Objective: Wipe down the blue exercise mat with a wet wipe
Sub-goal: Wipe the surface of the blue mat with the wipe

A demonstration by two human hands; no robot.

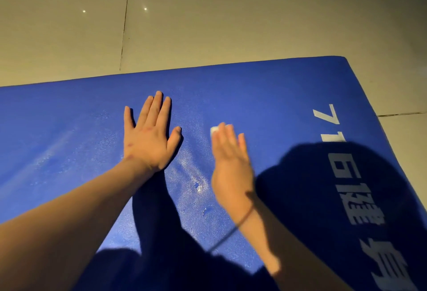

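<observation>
Bare forearms reach in from the lower edge, the right one with a thin dark band (240,220) round its wrist. Ahead of them the left hand (147,142) lies palm down on the large blue foam exercise mat (265,96), fingers straight, the middle three close together, thumb and little finger splayed. Just beside its thumb, the right hand (231,163) is blurred; its fingers are straight and side by side, pressing a small folded white wet wipe (216,129) that peeks out beneath the fingertips. Between the two hands, back from the fingertips toward the wrists, pale damp streaks (194,175) glisten on the mat. White printed characters (360,198) run along the mat on the right hand's outer side, partly under a dark shadow. Beyond all the fingertips the mat's far edge meets beige floor tiles (208,24).
</observation>
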